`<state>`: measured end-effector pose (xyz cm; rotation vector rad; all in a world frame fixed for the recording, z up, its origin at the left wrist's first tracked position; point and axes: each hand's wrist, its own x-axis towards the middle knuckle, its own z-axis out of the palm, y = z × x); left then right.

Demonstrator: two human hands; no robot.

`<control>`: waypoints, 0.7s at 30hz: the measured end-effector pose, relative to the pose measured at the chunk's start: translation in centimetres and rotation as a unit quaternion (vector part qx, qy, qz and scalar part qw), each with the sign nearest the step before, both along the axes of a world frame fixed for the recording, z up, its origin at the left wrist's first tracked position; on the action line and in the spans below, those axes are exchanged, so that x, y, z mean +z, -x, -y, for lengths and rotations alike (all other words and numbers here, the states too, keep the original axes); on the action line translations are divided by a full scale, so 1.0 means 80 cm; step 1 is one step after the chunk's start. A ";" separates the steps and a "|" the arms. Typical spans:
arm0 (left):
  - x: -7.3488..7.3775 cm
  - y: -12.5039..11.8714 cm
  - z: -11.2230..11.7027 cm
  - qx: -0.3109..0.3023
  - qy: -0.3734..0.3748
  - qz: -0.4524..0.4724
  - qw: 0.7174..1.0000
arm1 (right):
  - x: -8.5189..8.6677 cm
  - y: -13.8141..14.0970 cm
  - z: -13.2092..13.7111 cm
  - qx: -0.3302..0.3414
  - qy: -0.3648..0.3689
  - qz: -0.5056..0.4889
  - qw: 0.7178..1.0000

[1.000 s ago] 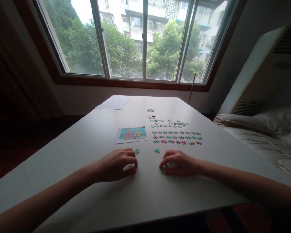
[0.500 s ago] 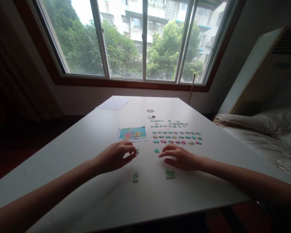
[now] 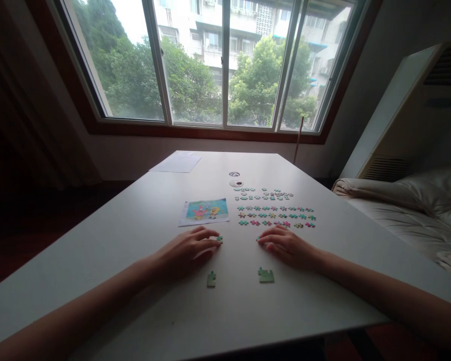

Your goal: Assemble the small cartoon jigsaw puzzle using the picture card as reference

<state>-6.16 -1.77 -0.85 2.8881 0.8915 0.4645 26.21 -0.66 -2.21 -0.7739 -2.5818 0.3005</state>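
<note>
My left hand (image 3: 191, 248) rests low over the table, its fingertips closed on a small green puzzle piece (image 3: 220, 239). Across from it, my right hand (image 3: 287, 246) has its fingertips on another puzzle piece (image 3: 258, 239); only a bluish-green edge shows, and the fingers hide the rest. Nearer to me lie a green edge piece (image 3: 211, 279) on the left and a wider green piece (image 3: 266, 275) on the right, perhaps joined pieces. A printed cartoon picture (image 3: 206, 210) lies just beyond my left hand.
Rows of loose puzzle pieces (image 3: 272, 215) lie beyond my right hand on the white table (image 3: 135, 311). Two small round items (image 3: 236, 184) sit farther back, and a paper sheet (image 3: 176, 162) lies at the far left corner. A padded couch (image 3: 406, 210) stands to the right.
My right hand has moved right, and the piece at its fingertips has shifted right with it. My left fingers have extended onto their piece, which sits slightly farther right.
</note>
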 end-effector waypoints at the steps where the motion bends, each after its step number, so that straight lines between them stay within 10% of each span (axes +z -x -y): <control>1: 0.000 -0.001 0.000 -0.007 0.004 0.004 1.000 | -0.001 -0.001 -0.001 0.002 0.003 -0.005 1.000; 21: 0.002 -0.002 0.001 0.000 -0.018 -0.026 0.999 | 0.000 0.000 -0.005 -0.005 -0.020 -0.047 0.999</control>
